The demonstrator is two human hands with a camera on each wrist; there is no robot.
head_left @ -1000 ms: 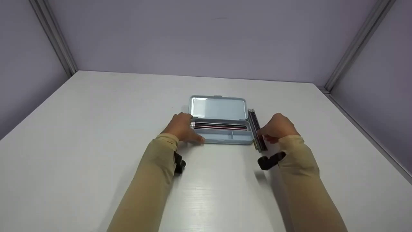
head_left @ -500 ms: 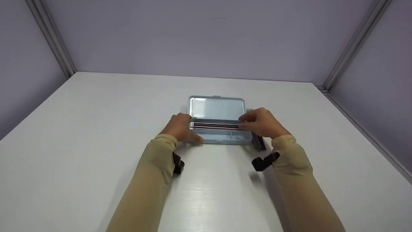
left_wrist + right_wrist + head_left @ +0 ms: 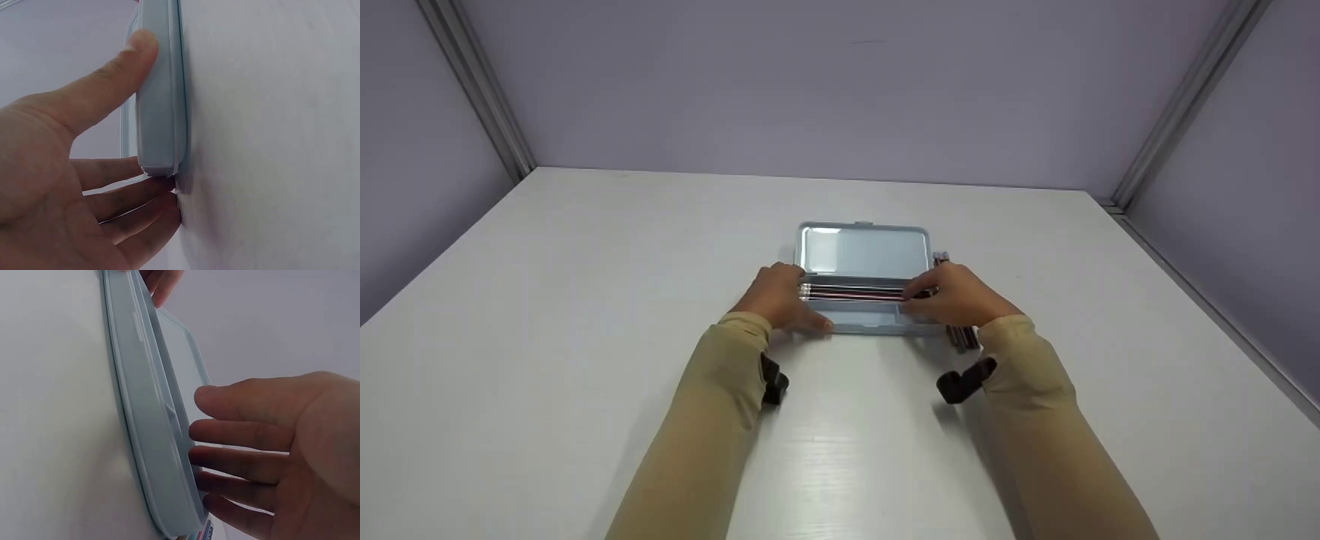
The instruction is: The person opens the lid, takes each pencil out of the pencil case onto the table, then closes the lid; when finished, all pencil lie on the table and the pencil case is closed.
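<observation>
A: Right hand is hovering over the right end of the open pale-blue pencil case, fingers extended and relaxed over the pencils inside. Those are lying left to right, and spare pencils are sitting just right of the case on the white table.

B: And the left wrist view?

A: Left hand is bracing the case's left end, thumb flat along its wall, fingers spread at the corner.

B: Right wrist view?

A: Right hand is showing straight, slightly parted fingers beside the case rim, holding nothing.
</observation>
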